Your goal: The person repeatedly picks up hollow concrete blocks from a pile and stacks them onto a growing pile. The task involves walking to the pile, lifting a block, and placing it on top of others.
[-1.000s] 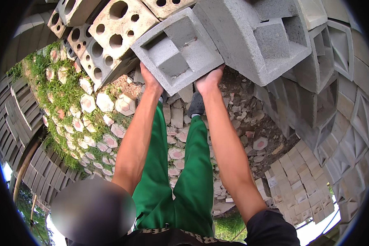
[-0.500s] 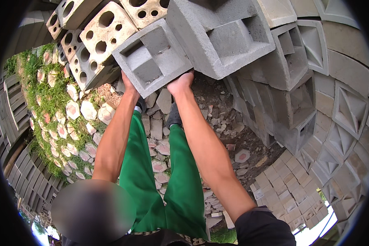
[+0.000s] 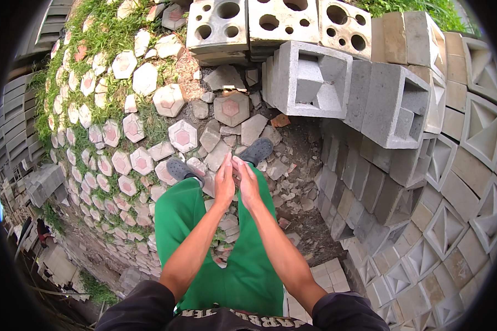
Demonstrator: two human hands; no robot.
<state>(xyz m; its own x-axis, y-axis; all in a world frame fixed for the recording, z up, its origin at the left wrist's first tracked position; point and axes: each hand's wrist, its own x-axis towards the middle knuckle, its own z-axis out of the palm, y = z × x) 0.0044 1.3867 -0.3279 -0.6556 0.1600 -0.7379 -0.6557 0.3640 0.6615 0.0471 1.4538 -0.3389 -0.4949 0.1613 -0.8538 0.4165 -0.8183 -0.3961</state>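
Nearest the wearer, the green trousers [image 3: 254, 265] stand with both grey shoes [image 3: 256, 151] on the rubble [image 3: 286, 187]. Above them, the left hand [image 3: 225, 181] and right hand [image 3: 248, 183] are brought together, palms facing. Fingers of each hand are straight and pressed side by side, with nothing pinched; whether the palms touch cannot be told.

Beyond, up and to the right, the block [image 3: 313, 83] sits at the near end of the top row of the stack [image 3: 359, 176], recessed face toward the wearer, well apart from both hands. A second grey block [image 3: 403, 110] adjoins to its right; the holed blocks [image 3: 216, 22] line up behind. Hexagonal pavers [image 3: 183, 136] lie to the left.

Status: placing of the block is judged complete. No adjustment is in hand, and no loose block lies by the hands; any remaining work is not evident.

Change from the earlier frame: both hands then gripped a block at its near edge. That block, judged to be the one now at the row's end, has been released, and the hands have drawn back and joined.
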